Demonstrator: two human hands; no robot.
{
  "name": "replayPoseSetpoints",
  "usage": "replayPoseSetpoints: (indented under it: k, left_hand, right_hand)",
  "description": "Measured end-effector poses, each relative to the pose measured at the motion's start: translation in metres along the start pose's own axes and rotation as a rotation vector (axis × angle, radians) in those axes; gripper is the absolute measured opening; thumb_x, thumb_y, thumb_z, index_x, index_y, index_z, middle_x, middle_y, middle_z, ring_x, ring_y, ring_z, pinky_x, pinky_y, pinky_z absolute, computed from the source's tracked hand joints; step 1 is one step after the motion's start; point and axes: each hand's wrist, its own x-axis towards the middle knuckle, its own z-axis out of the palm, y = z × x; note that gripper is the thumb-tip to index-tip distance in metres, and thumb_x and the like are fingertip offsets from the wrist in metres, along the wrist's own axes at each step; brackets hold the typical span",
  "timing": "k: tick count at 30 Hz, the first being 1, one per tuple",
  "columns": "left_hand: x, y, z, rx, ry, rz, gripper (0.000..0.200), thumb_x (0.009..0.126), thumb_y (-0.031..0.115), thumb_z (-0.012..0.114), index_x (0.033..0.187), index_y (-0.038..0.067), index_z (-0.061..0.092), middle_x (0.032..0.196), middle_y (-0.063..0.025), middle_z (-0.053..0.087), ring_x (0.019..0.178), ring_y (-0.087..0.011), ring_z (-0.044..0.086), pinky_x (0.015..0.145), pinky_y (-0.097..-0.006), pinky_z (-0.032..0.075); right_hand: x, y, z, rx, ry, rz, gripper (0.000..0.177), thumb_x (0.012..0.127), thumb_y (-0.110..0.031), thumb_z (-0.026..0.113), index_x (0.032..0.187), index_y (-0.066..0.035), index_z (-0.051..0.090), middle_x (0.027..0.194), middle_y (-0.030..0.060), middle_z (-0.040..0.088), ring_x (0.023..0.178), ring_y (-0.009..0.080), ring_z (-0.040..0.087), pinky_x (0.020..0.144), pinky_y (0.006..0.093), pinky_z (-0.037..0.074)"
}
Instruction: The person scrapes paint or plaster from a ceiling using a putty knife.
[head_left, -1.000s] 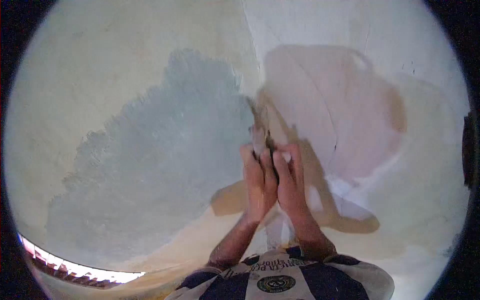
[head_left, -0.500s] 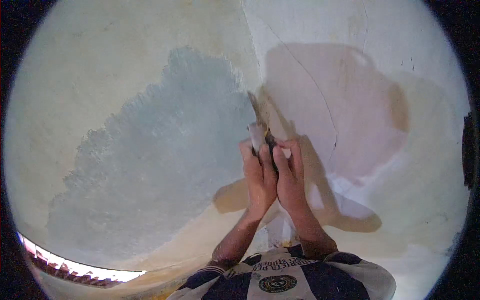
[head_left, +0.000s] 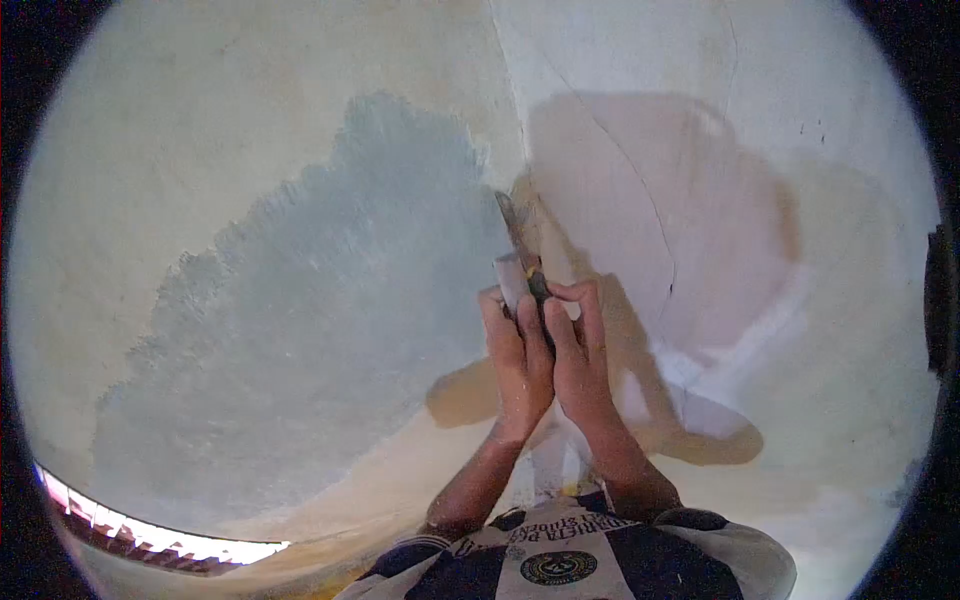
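Lettering shows only on the shirt (head_left: 640, 565), at the bottom edge of the view, dark and pale panels. A band of printed capitals (head_left: 565, 528) curves across the chest, dark on pale cloth. It is seen upside down from the wearer's head. The letters are blurred and no word reads with certainty. Just below sits a round badge (head_left: 548, 567), dark with a pale ring. Small lettering seems to follow the ring, too small to make out. On the scraper (head_left: 515, 265), blade and handle are smeared and blurred, no mark legible.
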Motion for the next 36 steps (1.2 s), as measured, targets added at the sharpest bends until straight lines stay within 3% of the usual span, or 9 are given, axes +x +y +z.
replayPoseSetpoints:
  k: [6, 9, 12, 18, 22, 24, 28, 33, 36]
  left_hand:
    - [0.024, 0.008, -0.005, 0.072, -0.063, 0.057, 0.023, 0.103, 0.019, 0.044, 0.117, 0.001, 0.047, 0.102, -0.0153, 0.053, 0.090, -0.0219, 0.052, 0.080, -0.0344, 0.043]
    - [0.018, 0.008, -0.014, 0.065, -0.069, 0.123, 0.016, 0.102, 0.013, 0.043, 0.111, 0.000, 0.042, 0.099, -0.0154, 0.052, 0.091, -0.0244, 0.054, 0.080, -0.0354, 0.044]
    - [0.002, 0.013, -0.021, -0.061, 0.009, 0.000, 0.018, 0.102, 0.012, 0.042, 0.113, -0.002, 0.041, 0.109, -0.0190, 0.055, 0.097, -0.0252, 0.054, 0.087, -0.0361, 0.043]
    - [-0.013, 0.000, -0.044, 0.110, -0.104, 0.100, 0.024, 0.104, 0.015, 0.037, 0.118, -0.004, 0.037, 0.142, -0.0255, 0.042, 0.121, -0.0262, 0.047, 0.103, -0.0372, 0.033]
    - [-0.021, -0.024, -0.043, -0.005, -0.157, 0.183, 0.029, 0.104, 0.018, 0.034, 0.121, -0.005, 0.031, 0.149, -0.0256, 0.034, 0.129, -0.0291, 0.042, 0.106, -0.0384, 0.031]
    - [-0.015, -0.017, -0.039, -0.063, -0.187, 0.169, 0.030, 0.105, 0.020, 0.033, 0.121, -0.005, 0.030, 0.151, -0.0261, 0.031, 0.131, -0.0301, 0.042, 0.107, -0.0389, 0.031]
    - [-0.007, -0.007, -0.030, -0.137, -0.222, 0.157, 0.032, 0.105, 0.022, 0.031, 0.122, -0.006, 0.030, 0.153, -0.0268, 0.028, 0.133, -0.0320, 0.041, 0.108, -0.0399, 0.031]
    - [0.010, -0.003, -0.028, -0.109, -0.176, 0.247, 0.038, 0.104, 0.025, 0.033, 0.127, -0.005, 0.034, 0.143, -0.0242, 0.040, 0.127, -0.0303, 0.045, 0.107, -0.0395, 0.031]
    - [0.021, 0.001, -0.029, -0.108, -0.118, 0.308, 0.045, 0.104, 0.029, 0.036, 0.133, -0.005, 0.038, 0.135, -0.0213, 0.048, 0.121, -0.0277, 0.047, 0.106, -0.0388, 0.030]
  right_hand:
    - [0.021, 0.002, 0.008, -0.159, 0.118, -0.278, 0.031, 0.100, -0.025, 0.051, 0.123, -0.004, 0.045, 0.114, 0.0169, 0.059, 0.099, 0.0209, 0.059, 0.087, 0.0341, 0.047]
    - [0.008, -0.016, 0.006, -0.020, 0.016, -0.069, 0.035, 0.099, -0.025, 0.053, 0.126, -0.004, 0.044, 0.114, 0.0167, 0.059, 0.099, 0.0216, 0.060, 0.087, 0.0344, 0.047]
    - [-0.007, -0.024, 0.001, -0.007, -0.110, -0.010, 0.042, 0.095, -0.024, 0.058, 0.130, -0.006, 0.043, 0.115, 0.0149, 0.059, 0.096, 0.0217, 0.060, 0.085, 0.0337, 0.048]
    - [-0.013, -0.021, 0.000, -0.199, -0.088, -0.228, 0.046, 0.088, -0.017, 0.065, 0.130, -0.008, 0.049, 0.118, 0.0139, 0.062, 0.103, 0.0227, 0.064, 0.089, 0.0329, 0.049]
    - [-0.014, -0.020, 0.003, -0.276, -0.026, -0.263, 0.036, 0.090, -0.011, 0.060, 0.125, -0.002, 0.055, 0.108, 0.0161, 0.067, 0.096, 0.0200, 0.066, 0.083, 0.0328, 0.051]
    - [-0.009, -0.007, 0.004, -0.320, 0.020, -0.323, 0.034, 0.090, -0.015, 0.063, 0.121, -0.004, 0.058, 0.103, 0.0170, 0.069, 0.091, 0.0265, 0.071, 0.076, 0.0352, 0.055]
    - [-0.013, -0.014, 0.005, -0.348, 0.035, -0.281, 0.030, 0.091, -0.015, 0.063, 0.119, -0.004, 0.059, 0.098, 0.0176, 0.070, 0.087, 0.0270, 0.072, 0.073, 0.0355, 0.056]
    - [0.005, -0.011, 0.012, -0.412, 0.066, -0.407, 0.027, 0.092, -0.011, 0.059, 0.116, 0.001, 0.058, 0.104, 0.0179, 0.068, 0.096, 0.0214, 0.067, 0.084, 0.0341, 0.051]
    - [0.004, -0.031, 0.017, -0.415, 0.044, -0.310, 0.027, 0.092, -0.012, 0.059, 0.115, 0.001, 0.057, 0.104, 0.0179, 0.068, 0.097, 0.0235, 0.068, 0.083, 0.0354, 0.051]
